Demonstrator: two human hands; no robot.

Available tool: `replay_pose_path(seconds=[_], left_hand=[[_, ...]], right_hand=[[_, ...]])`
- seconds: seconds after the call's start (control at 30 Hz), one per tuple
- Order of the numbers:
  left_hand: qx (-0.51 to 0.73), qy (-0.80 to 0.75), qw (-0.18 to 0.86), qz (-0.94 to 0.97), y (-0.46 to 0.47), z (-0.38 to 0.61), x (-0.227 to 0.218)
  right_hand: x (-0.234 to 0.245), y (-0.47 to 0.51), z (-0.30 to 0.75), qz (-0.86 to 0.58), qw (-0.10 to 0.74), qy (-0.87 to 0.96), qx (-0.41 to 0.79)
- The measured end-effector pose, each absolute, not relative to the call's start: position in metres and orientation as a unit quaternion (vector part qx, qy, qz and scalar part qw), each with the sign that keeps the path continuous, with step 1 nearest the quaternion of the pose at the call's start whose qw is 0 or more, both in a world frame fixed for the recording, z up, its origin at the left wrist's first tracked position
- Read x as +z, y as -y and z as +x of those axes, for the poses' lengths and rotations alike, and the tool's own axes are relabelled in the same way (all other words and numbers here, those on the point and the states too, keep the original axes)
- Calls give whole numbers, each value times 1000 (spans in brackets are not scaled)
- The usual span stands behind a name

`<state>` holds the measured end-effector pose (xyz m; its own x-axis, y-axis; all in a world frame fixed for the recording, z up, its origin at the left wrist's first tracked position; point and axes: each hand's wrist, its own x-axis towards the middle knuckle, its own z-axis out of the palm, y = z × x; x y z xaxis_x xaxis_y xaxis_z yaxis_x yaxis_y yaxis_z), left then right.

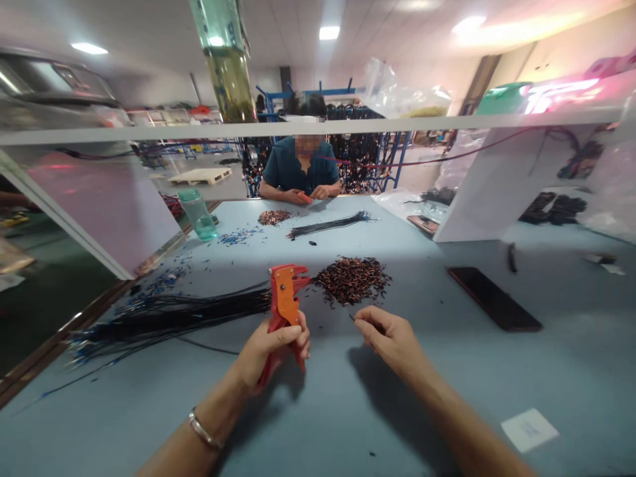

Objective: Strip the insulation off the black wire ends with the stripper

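Note:
My left hand is wrapped round the handles of a red and orange wire stripper, held upright with its jaws toward the right. Thumb and forefinger of my right hand pinch a short dark piece, perhaps a bit of insulation or wire. Just beyond that hand lies a heap of short black and copper-coloured pieces. Behind and left of the tool stretches a bundle of black wires, with blue and silvery ends at its far left.
Opposite, a co-worker holds a red tool beside another wire bundle and copper-coloured heap. A phone and paper slip lie right. A green bottle stands left. A white shelf spans above the table.

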<state>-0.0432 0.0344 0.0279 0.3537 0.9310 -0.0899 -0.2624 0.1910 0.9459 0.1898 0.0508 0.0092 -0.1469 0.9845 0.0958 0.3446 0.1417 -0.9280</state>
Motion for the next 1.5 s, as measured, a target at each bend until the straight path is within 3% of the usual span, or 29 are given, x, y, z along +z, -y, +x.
replay_pose_path(seconds=[0.23, 0.47, 1.23, 1.5], left_hand=[[381, -304, 788, 376, -34, -41, 21], [286, -247, 857, 351, -23, -33, 19], [264, -252, 863, 349, -13, -27, 17], [255, -257, 862, 355, -13, -28, 16]], right_hand=[[9, -49, 188, -500, 400, 694, 329], [14, -43, 187, -428, 496, 724, 218], [10, -36, 183, -413, 509, 753, 58], [13, -34, 182, -425, 490, 758, 73]])
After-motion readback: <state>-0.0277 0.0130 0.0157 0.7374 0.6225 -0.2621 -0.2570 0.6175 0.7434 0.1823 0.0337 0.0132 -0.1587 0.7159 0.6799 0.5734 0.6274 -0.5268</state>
